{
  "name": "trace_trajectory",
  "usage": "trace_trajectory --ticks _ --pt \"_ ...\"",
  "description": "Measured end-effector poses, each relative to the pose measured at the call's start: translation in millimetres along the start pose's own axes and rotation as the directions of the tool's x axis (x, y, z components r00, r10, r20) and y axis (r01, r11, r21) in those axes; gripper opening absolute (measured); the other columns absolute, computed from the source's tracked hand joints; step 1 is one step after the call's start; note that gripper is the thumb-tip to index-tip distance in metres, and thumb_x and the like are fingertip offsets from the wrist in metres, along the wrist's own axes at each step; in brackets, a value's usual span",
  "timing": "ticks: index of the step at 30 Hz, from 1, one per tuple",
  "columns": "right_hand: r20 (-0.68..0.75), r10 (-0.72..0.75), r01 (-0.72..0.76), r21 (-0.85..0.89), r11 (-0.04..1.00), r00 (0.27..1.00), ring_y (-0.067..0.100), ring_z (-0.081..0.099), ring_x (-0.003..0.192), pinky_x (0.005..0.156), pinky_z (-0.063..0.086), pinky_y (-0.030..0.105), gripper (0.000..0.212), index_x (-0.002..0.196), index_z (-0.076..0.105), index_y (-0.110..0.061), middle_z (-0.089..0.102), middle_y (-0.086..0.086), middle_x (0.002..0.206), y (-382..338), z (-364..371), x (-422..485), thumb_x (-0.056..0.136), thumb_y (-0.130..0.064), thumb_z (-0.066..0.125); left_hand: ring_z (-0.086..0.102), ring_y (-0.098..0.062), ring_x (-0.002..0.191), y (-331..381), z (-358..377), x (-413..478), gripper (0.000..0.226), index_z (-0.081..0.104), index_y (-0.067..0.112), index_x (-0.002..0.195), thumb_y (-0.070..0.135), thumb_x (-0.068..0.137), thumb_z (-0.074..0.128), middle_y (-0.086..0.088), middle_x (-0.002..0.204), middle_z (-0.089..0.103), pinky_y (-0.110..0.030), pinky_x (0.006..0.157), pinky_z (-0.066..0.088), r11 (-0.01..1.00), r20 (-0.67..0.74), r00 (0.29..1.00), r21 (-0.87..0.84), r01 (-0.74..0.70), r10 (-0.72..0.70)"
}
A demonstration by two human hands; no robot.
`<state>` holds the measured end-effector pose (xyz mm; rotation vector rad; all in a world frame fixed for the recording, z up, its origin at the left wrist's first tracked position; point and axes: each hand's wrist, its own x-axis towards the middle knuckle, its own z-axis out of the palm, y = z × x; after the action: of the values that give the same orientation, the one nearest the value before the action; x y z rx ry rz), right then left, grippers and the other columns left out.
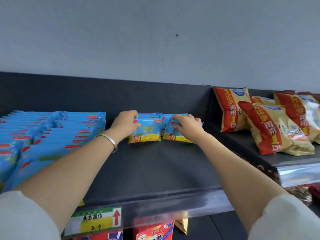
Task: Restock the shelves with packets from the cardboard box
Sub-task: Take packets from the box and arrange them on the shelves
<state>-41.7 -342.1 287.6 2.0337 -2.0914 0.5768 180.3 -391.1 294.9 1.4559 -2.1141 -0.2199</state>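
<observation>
Two small stacks of blue-and-yellow snack packets stand side by side at the back of the dark top shelf point(155, 170). My left hand point(125, 122) grips the left stack of packets point(147, 134) at its top left corner. My right hand point(187, 124) is curled over the top of the right stack of packets point(174, 136). Both arms reach forward across the shelf; a silver bangle sits on my left wrist. The cardboard box is out of view.
A long row of the same blue packets point(48, 135) fills the shelf's left side. Red-and-gold snack bags point(270, 125) lie on the adjoining shelf to the right. A clear price rail point(173, 207) with a yellow-green label runs along the front edge; other packets show below.
</observation>
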Motion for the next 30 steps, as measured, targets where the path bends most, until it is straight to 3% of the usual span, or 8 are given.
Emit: trace_trajectory --ticks 6,9,16,23,26,30 --pt "0.136 -0.118 0.13 -0.081 0.988 0.984 0.029 0.033 0.128 0.104 0.027 0.049 0.039 0.136 0.043 -0.032 0.044 0.003 0.132 0 14 41 0.098 -0.037 0.045 0.055 -0.023 0.082 -11 7 15 0.015 0.04 0.02 0.094 0.028 0.093 0.053 -0.003 0.097 0.052 -0.034 0.064 0.044 0.964 0.025 1.0 0.263 -0.023 0.017" --pt "0.069 -0.162 0.163 -0.008 0.987 0.984 0.029 0.033 0.125 0.102 0.03 0.048 0.041 0.132 0.043 -0.03 0.039 0.004 0.131 -2 15 53 0.093 -0.033 0.054 0.055 -0.024 0.082 -14 3 21 0.016 0.039 0.02 0.097 0.031 0.093 0.051 -0.004 0.097 0.049 -0.037 0.068 0.047 0.938 0.025 1.0 0.347 -0.01 0.001" --pt "0.002 -0.183 0.183 0.044 0.982 0.983 0.029 0.036 0.121 0.101 0.03 0.042 0.029 0.119 0.049 -0.026 0.042 0.003 0.126 -1 28 60 0.091 -0.03 0.057 0.051 -0.022 0.079 -19 -3 31 0.014 0.037 0.019 0.099 0.028 0.095 0.048 -0.007 0.101 0.051 -0.033 0.064 0.041 0.946 0.112 0.99 0.32 0.049 -0.089" --pt "-0.058 -0.151 0.152 0.015 0.988 0.987 0.03 0.035 0.123 0.101 0.031 0.042 0.043 0.129 0.045 -0.026 0.042 0.003 0.13 -2 27 50 0.09 -0.033 0.059 0.054 -0.029 0.096 -12 2 24 0.04 0.032 0.019 0.119 0.036 0.091 0.055 -0.009 0.119 0.041 -0.042 0.077 0.05 0.921 0.036 0.991 0.374 0.105 -0.127" --pt "-0.105 -0.107 0.108 0.001 0.994 0.989 0.029 0.035 0.124 0.1 0.033 0.042 0.049 0.133 0.043 -0.026 0.041 0.003 0.131 -3 22 40 0.088 -0.034 0.061 0.046 -0.031 0.111 -6 -2 17 0.05 0.033 0.022 0.126 0.038 0.087 0.059 -0.009 0.127 0.037 -0.043 0.086 0.043 0.88 -0.002 0.999 0.473 0.047 -0.052" --pt "-0.121 -0.052 0.054 0.009 0.999 0.991 0.03 0.035 0.124 0.098 0.037 0.042 0.05 0.133 0.044 -0.025 0.042 0.004 0.132 -2 13 20 0.088 -0.033 0.062 0.044 -0.029 0.113 13 -4 3 0.044 0.038 0.022 0.126 0.038 0.089 0.054 -0.006 0.125 0.044 -0.042 0.089 0.038 0.853 -0.027 0.99 0.511 -0.105 0.139"
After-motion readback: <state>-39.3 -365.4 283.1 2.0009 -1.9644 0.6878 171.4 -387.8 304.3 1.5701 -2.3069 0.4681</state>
